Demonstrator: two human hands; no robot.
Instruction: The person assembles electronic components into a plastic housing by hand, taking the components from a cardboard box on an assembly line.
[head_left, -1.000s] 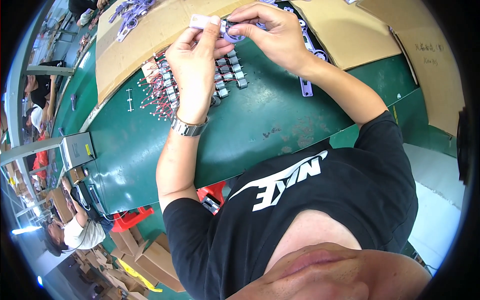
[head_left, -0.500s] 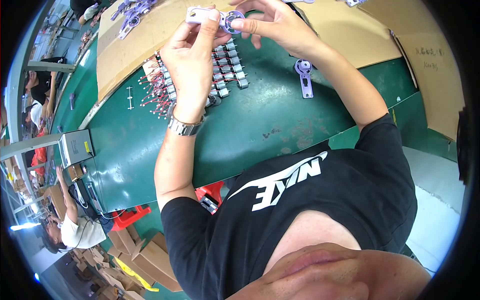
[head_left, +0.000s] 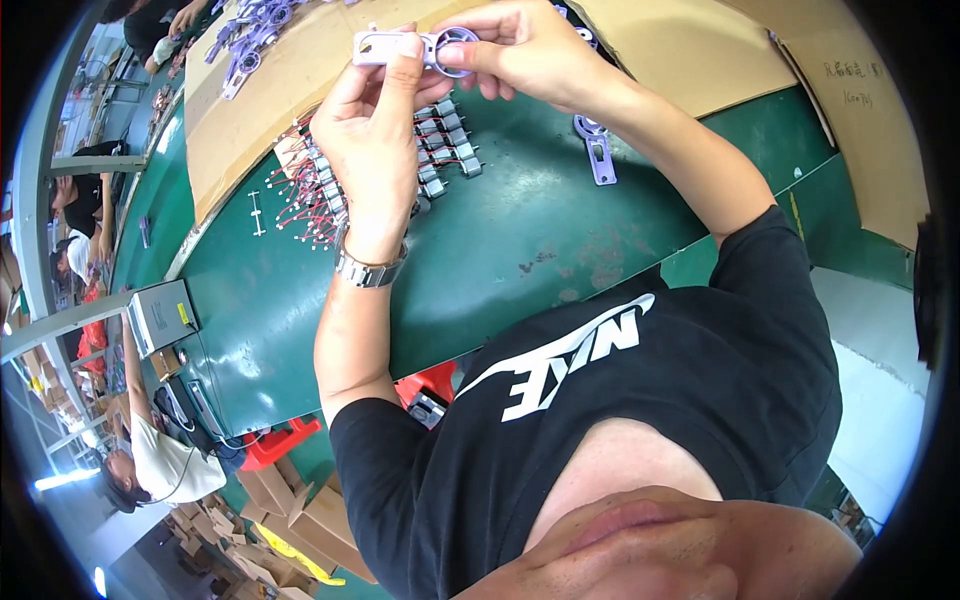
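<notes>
My left hand (head_left: 372, 135) pinches a light purple plastic housing (head_left: 376, 47) between thumb and fingers, above the far part of the table. The housing has a long frame-shaped end on the left and a round ring end on the right. Around the ring end, my right hand (head_left: 528, 58) is closed, its thumb at the ring and the other fingers curled behind. Beneath my left hand lie rows of small silver motors (head_left: 448, 145) with red wires (head_left: 305, 190). Another purple housing (head_left: 600, 158) rests on the green table under my right forearm.
Cardboard sheets (head_left: 680, 60) cover the far part of the green table (head_left: 480, 260). A pile of purple parts (head_left: 262, 22) sits at the far left. A grey box (head_left: 163, 316) stands at the left edge, near a co-worker in a white shirt (head_left: 170, 462). Red stools (head_left: 282, 442) are below.
My right hand's fingers, spread out before, have closed around the ring end. Both hands and the housing appear slightly further left and lower.
</notes>
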